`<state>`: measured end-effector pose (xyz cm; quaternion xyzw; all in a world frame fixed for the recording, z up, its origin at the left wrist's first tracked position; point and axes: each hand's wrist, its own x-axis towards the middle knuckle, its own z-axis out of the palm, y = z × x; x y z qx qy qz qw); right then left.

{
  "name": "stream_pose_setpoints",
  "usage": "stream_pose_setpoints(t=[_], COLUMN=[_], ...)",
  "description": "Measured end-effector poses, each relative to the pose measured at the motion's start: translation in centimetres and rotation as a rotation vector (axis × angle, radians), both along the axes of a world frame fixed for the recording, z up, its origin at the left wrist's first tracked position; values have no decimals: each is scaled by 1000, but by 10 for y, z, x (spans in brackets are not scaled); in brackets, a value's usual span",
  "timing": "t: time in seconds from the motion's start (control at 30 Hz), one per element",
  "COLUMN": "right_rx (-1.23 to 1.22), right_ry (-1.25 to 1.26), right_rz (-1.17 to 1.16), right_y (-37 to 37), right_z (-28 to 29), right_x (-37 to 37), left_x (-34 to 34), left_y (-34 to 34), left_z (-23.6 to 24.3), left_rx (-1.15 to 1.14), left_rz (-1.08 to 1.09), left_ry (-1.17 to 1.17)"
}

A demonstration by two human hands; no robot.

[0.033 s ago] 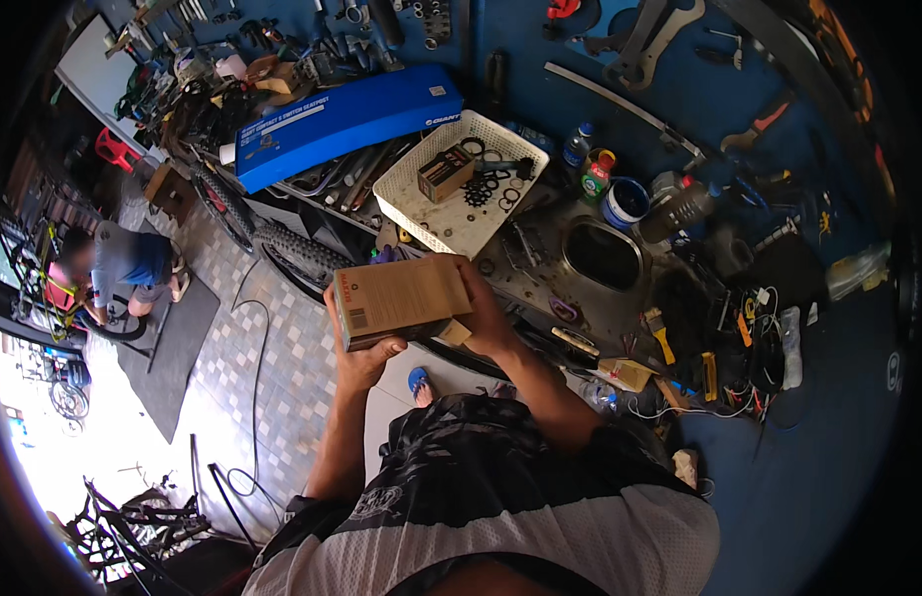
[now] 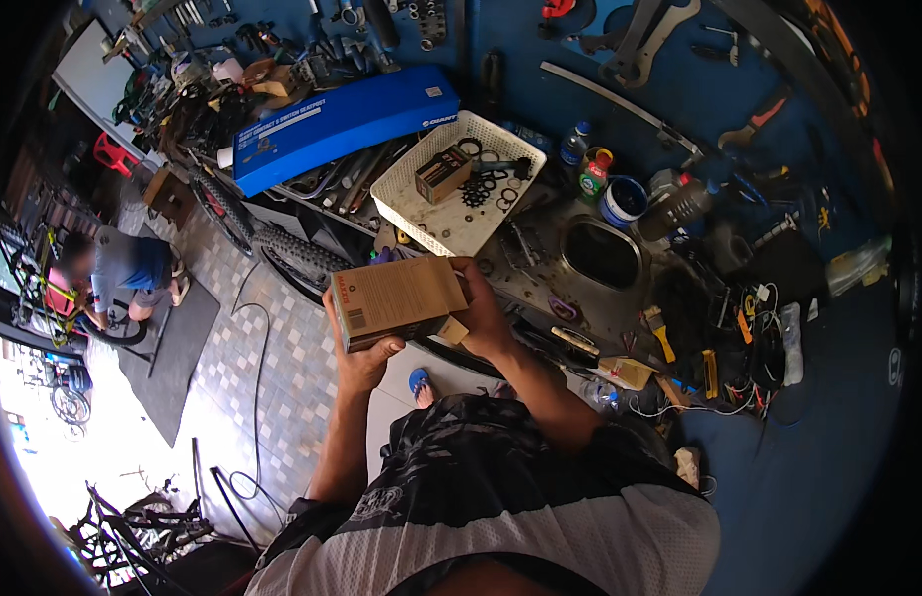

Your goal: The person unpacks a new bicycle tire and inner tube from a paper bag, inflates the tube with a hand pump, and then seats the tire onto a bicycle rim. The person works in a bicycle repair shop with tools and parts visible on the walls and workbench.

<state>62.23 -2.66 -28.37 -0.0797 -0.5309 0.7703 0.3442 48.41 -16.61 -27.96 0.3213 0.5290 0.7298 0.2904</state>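
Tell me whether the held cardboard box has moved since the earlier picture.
No, not noticeably: the cardboard box keeps its place relative to the cream tray.

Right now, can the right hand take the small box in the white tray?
Probably not directly: the right hand holds the larger cardboard box, though the small box lies uncovered in the white tray.

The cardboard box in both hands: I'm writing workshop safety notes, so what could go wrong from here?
The cardboard box has a flap sticking out at its right end, so any contents might slide out if tipped. If the left hand or right hand slips, the box could drop toward the sandalled foot below. Knocking the white tray might scatter the small parts in it.
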Motion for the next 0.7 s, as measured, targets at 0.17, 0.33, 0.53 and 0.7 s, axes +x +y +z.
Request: stream_pose_setpoints(t=[0.17,0.33,0.53,0.7], right_rx=[326,357,620,578], right_ry=[-188,-239,-415,-297], right_rz=[-271,-363,-281,-160], right_y=[-6,-18,-5,7], right_z=[-18,-28,-29,-35], right_x=[7,15,26,28], left_x=[-2,-5,-14,-16], left_y=[5,0,-4,-1], left_z=[-32,-51,-53,-56], left_rx=[90,54,14,-69], left_rz=[-175,-340,-437,-514], left_ry=[-427,-540,-560,-570])
